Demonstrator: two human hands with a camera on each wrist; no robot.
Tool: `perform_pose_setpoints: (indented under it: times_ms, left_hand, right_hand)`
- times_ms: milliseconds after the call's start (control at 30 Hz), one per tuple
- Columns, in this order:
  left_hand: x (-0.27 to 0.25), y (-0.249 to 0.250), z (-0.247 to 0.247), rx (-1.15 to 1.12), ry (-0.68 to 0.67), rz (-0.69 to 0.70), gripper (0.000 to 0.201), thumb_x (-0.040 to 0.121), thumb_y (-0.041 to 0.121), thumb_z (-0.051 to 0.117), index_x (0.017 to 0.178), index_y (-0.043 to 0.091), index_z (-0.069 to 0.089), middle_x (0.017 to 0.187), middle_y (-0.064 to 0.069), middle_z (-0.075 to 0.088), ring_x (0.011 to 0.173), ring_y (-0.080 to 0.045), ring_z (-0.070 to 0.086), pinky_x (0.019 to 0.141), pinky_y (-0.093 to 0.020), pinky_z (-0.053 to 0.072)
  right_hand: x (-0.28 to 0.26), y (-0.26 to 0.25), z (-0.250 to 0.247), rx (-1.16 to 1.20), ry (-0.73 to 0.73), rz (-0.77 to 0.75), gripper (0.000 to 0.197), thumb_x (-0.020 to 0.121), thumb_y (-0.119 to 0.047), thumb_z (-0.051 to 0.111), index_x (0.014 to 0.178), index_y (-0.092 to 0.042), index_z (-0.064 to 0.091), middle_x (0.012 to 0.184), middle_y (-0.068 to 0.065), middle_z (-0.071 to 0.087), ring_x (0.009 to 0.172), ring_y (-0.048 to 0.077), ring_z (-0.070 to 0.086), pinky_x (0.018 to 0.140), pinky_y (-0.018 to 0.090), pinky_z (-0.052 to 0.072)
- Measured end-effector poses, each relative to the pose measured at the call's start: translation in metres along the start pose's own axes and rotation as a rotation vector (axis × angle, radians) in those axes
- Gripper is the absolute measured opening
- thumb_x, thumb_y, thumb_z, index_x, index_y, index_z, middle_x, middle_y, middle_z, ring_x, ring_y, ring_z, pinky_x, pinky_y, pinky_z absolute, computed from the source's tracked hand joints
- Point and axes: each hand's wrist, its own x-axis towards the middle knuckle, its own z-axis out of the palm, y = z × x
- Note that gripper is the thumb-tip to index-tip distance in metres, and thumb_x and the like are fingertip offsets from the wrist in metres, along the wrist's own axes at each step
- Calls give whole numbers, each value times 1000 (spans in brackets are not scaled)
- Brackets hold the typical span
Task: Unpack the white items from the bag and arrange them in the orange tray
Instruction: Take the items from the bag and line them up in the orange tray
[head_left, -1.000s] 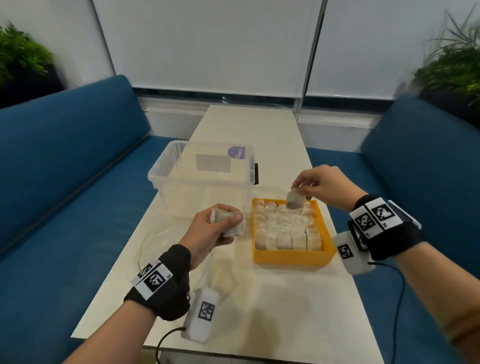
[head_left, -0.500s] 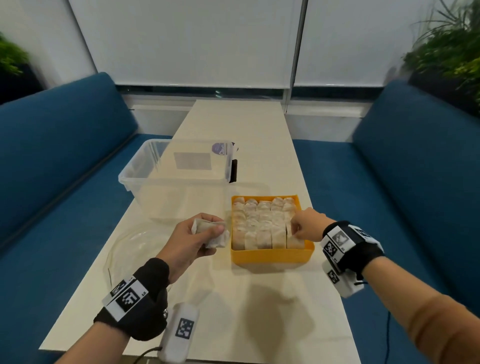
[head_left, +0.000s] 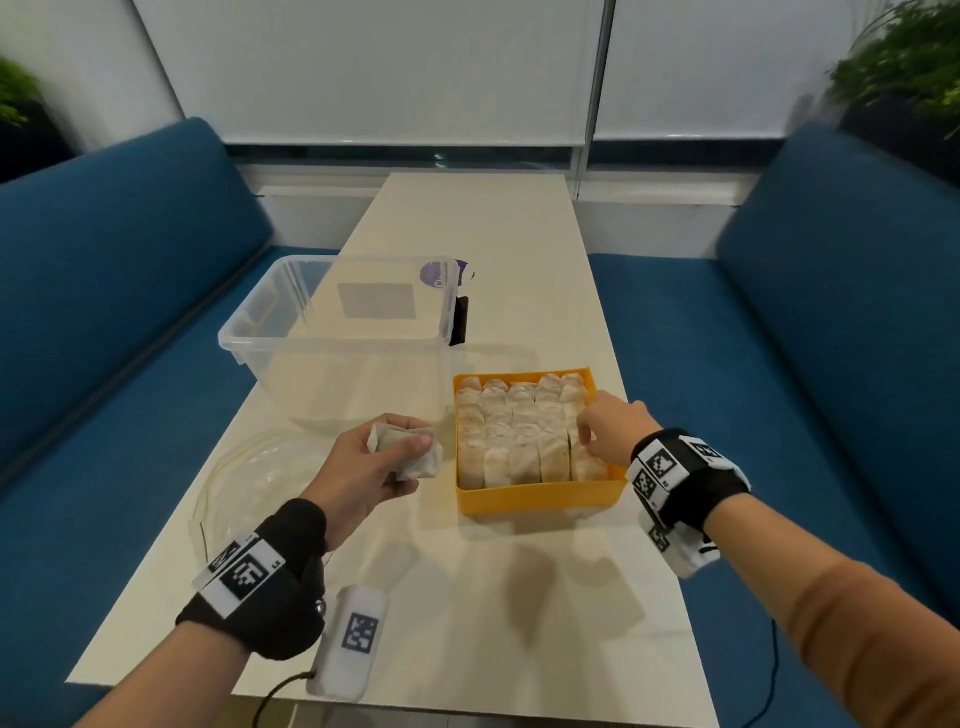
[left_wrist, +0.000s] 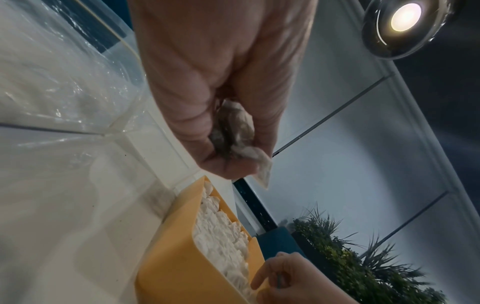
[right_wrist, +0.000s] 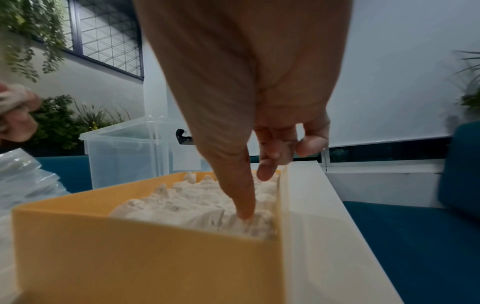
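Note:
The orange tray (head_left: 540, 496) stands on the table, packed with rows of white packets (head_left: 519, 431). My right hand (head_left: 587, 436) reaches into the tray's right side. In the right wrist view its thumb (right_wrist: 244, 205) presses straight down on a white packet (right_wrist: 228, 222) at the near right corner, while the other fingers hang loosely curled and hold nothing. My left hand (head_left: 400, 457) hovers just left of the tray and grips a small bunch of white packets (head_left: 426, 465) between thumb and fingers (left_wrist: 223, 164). The clear plastic bag (head_left: 249, 478) lies flat on the table under that hand.
A clear plastic box (head_left: 332, 338) with a black latch stands behind the bag, left of the tray's far edge. Blue sofas run along both sides of the narrow table (head_left: 519, 597). Plants stand in the far corners.
My right hand came down from above the tray's far edge to its near right side with a white packet, which now sits in the tray. The left hand stays beside the tray, still gripping packets.

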Motion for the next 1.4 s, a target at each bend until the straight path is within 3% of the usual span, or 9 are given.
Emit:
perform_pose_setpoints:
  times_ms: [200,400,567,633,867,1033,1133,1267,1400]
  left_hand:
    - [18,2,10,13,35,-14,16,88,8,66,103,6,63,93,-10,64,79,-18,60,60,-24,53]
    - [35,11,17,144,23,-4,13,89,7,64,103,6,63,95,-10,65,86,-21,62,58,-21,54]
    - [36,17,18,190,-10,-16,13,88,4,65,101,6,63,86,-9,62,75,-18,59,59,-23,55]
    - [33,19,15,210,-40,-6,11,89,6,65,99,8,62,84,-9,63,74,-18,58,64,-25,55]
    - [19,24,-3,235,-69,28,13,90,7,64,103,8,63,90,-9,65,76,-15,61,61,-21,55]
    - [14,25,-15,156,-106,19,18,86,3,68,103,5,64,89,-10,66,73,-13,64,62,-20,55]
    - [13,24,-23,95,-63,29,17,85,2,69,100,8,67,89,-9,65,77,-14,64,62,-21,54]
    - [14,26,-30,17,-36,26,19,84,4,71,100,10,65,94,-9,66,82,-15,64,64,-22,54]
    - [14,29,-31,-58,-68,11,34,80,-7,69,109,9,61,103,-11,64,87,-20,64,67,-23,55]
  right_hand:
    - [-6,-11,-20,89,111,-55,21,93,-11,49,104,-14,67,124,4,51,111,26,53,99,45,35]
    - [-10,-51,-43,178,200,-174,21,93,-19,49,105,-20,66,112,4,58,102,24,57,87,39,44]
    - [-10,-95,-56,343,217,-288,34,94,-29,51,127,-21,54,117,6,58,108,24,54,95,43,44]
    - [-10,-112,-58,389,201,-338,41,95,-33,51,133,-19,49,120,8,57,109,23,54,95,35,43]
    - [-11,-140,-65,520,192,-387,25,87,-28,65,103,-10,69,95,9,70,81,13,56,64,15,40]
    - [-8,-145,-71,599,212,-380,12,81,-16,72,89,-8,72,80,2,66,63,2,55,54,2,39]
    - [-4,-143,-73,660,217,-361,6,84,-13,68,87,-9,71,79,6,71,51,-2,56,53,1,40]
    - [-5,-141,-71,698,101,-343,18,88,-29,64,99,-16,69,74,-6,66,58,5,62,49,5,39]
    - [-7,-140,-70,789,66,-344,14,85,-16,68,95,-8,71,69,1,67,63,11,65,52,9,43]
